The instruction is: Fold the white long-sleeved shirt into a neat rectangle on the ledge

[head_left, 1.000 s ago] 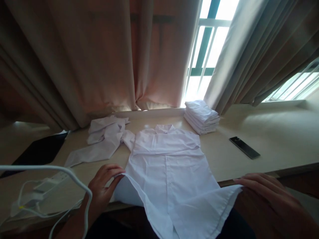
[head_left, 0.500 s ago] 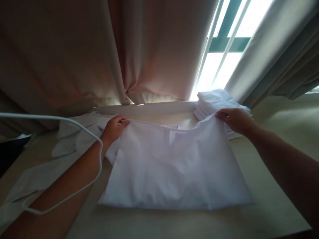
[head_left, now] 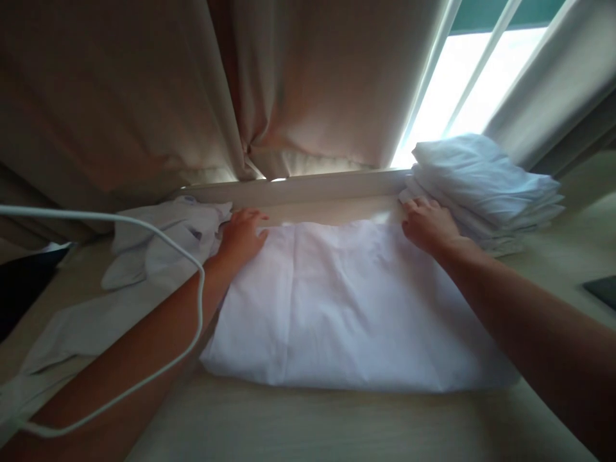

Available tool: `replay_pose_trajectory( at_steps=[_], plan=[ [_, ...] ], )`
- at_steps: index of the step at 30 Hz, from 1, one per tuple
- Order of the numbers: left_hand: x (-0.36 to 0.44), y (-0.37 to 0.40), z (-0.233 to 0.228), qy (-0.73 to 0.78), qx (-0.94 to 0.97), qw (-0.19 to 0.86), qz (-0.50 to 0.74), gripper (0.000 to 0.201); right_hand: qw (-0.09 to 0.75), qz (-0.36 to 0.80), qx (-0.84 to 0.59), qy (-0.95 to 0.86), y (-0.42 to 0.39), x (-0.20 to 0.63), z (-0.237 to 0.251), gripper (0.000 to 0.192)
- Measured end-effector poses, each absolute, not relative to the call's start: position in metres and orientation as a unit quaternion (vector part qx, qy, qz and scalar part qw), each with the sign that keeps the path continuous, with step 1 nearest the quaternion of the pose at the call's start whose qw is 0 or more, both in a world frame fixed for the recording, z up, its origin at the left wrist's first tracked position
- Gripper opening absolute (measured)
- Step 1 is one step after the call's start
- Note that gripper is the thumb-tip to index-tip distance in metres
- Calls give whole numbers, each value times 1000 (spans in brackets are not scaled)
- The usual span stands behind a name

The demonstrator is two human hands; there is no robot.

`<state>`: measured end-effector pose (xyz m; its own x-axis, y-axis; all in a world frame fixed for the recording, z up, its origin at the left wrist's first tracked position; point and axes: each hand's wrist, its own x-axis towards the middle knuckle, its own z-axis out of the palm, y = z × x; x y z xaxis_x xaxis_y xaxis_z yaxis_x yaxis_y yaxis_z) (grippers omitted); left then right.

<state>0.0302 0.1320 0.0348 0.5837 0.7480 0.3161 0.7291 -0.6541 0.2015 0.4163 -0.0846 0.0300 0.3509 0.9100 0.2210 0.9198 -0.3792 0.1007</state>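
Both hands lie spread and flat on the folded white shirt [head_left: 351, 308], the left hand [head_left: 243, 236] at its ten o'clock corner and the right hand [head_left: 426, 223] at two o'clock, apparently pinning the far edge square. The shirt rests mid-counter [head_left: 308, 430], the stack of folded shirts [head_left: 486, 189] just beside the right hand, possibly touching.

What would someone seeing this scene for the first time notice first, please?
The eye lands on the folded white shirt lying in the middle of the table, with the left hand and right hand pressed flat on its far corners. Next comes the stack of folded white garments at the right by the bright window, then the white cable looping over the left forearm.
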Motion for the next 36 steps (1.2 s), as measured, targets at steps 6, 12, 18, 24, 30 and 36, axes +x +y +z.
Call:
replay_pose_trajectory(
  at_steps=[6,12,18,24,30,36],
  plan=[
    [18,5,32,315,946,64,48,53,7,-78,-831,-551,-187,317,4,79],
    [-26,-48,13,351,934,57,45,57,1,-56,-856,-514,-272,297,-29,81],
    [-54,-106,19,357,931,47,53,58,31,-42,-849,-526,-325,289,-20,80],
    [-64,-167,39,378,923,48,47,53,36,-57,-852,-519,-367,258,13,74],
    [-24,-247,37,295,950,34,93,58,91,-32,-721,-686,-346,150,34,65],
    [-46,-246,21,405,911,43,64,60,49,33,-791,-609,-372,182,11,74]
  ],
)
